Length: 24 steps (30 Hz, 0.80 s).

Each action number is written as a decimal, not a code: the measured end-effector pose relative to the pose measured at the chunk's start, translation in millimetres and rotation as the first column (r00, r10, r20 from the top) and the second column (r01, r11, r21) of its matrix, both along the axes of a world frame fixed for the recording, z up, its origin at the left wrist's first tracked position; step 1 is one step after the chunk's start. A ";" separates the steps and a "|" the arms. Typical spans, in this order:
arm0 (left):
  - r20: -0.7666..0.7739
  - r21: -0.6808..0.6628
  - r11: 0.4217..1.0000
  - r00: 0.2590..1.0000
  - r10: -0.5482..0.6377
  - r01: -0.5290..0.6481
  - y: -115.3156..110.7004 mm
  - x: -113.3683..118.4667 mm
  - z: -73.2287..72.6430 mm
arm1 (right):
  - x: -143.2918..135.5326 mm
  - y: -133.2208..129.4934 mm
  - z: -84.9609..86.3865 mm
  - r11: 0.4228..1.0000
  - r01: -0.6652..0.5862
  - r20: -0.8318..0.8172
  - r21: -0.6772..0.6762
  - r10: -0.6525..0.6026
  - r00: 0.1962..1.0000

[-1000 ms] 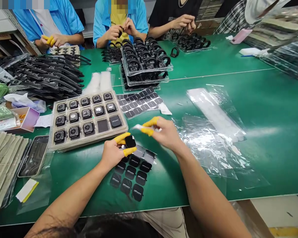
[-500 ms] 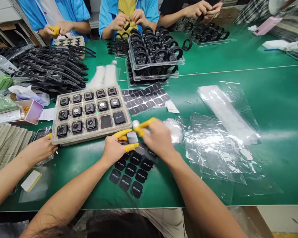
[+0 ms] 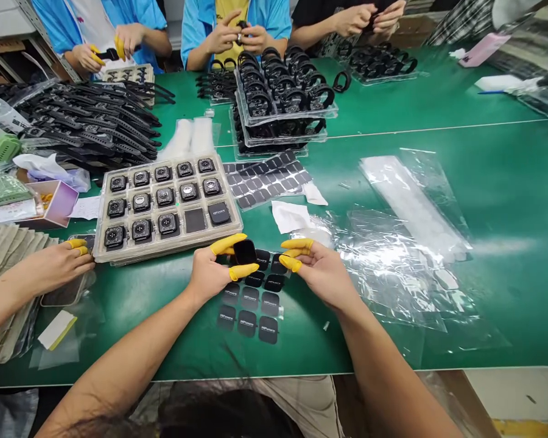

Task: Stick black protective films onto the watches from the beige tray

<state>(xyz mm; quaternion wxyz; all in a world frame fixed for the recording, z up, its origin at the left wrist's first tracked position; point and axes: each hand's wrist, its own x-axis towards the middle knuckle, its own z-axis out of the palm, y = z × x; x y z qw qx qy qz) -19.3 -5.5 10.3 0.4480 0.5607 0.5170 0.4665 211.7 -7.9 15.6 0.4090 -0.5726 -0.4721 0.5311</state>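
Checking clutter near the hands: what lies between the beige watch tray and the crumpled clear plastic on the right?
In the head view, a white paper scrap on bare green table.

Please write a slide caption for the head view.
Left hand pinches a black square watch body; right hand hovers beside it.
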 end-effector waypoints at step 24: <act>-0.011 -0.145 0.983 0.994 -0.111 0.109 1.4 2.1 -3.9 | -40.5 37.8 36.7 0.968 -0.226 -0.105 -0.105 0.215 0.971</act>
